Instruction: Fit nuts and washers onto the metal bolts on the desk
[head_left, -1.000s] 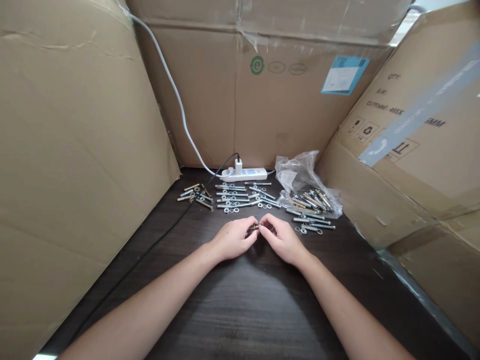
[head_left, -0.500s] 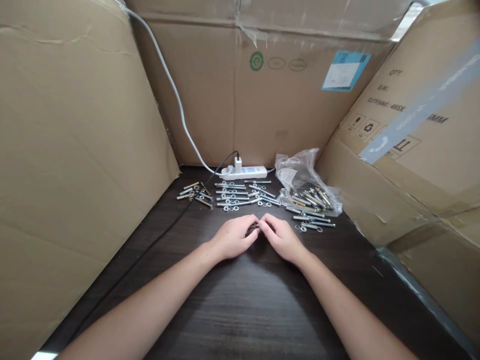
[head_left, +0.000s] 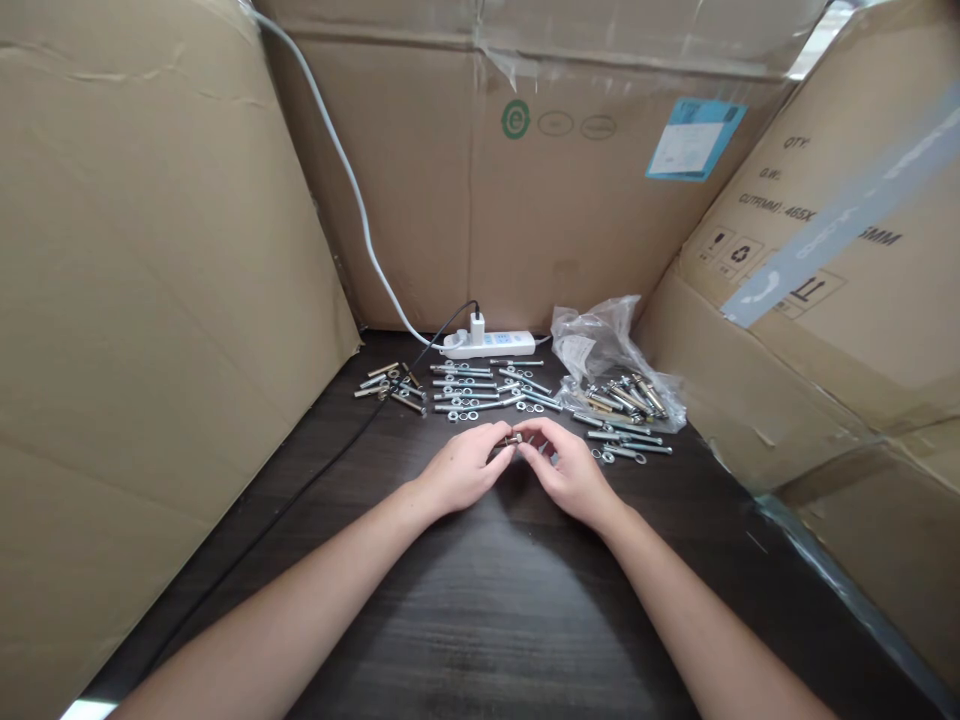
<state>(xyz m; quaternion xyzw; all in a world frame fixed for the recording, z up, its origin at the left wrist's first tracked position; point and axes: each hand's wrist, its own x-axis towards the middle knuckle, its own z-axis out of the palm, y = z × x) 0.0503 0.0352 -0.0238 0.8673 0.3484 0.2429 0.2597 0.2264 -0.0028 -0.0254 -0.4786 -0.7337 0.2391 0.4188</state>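
Observation:
My left hand (head_left: 466, 468) and my right hand (head_left: 564, 468) meet above the dark table, fingertips almost together. Pinched in my left fingers is an anchor bolt (head_left: 510, 441), its end pointing right and most of its length hidden by the hand. My right thumb and fingers close on a small silver nut (head_left: 518, 437) at that end. Just beyond, loose bolts (head_left: 465, 385) lie in rows with washers and nuts (head_left: 463, 416). Right of these, a clear plastic bag (head_left: 600, 335) has several assembled anchor bolts (head_left: 626, 397) on it.
A white power strip (head_left: 491, 345) with a plugged-in charger stands by the back cardboard wall (head_left: 405, 200). A black cable (head_left: 300, 490) crosses the table on the left. More brass and silver parts (head_left: 390, 385) lie at left, and bolts with washers (head_left: 630, 440) at right. Cardboard also borders both sides.
My right fingers have opened a little and rolled about the bolt's end, so the nut now shows between my hands. The view has shifted slightly; the parts on the table stay put.

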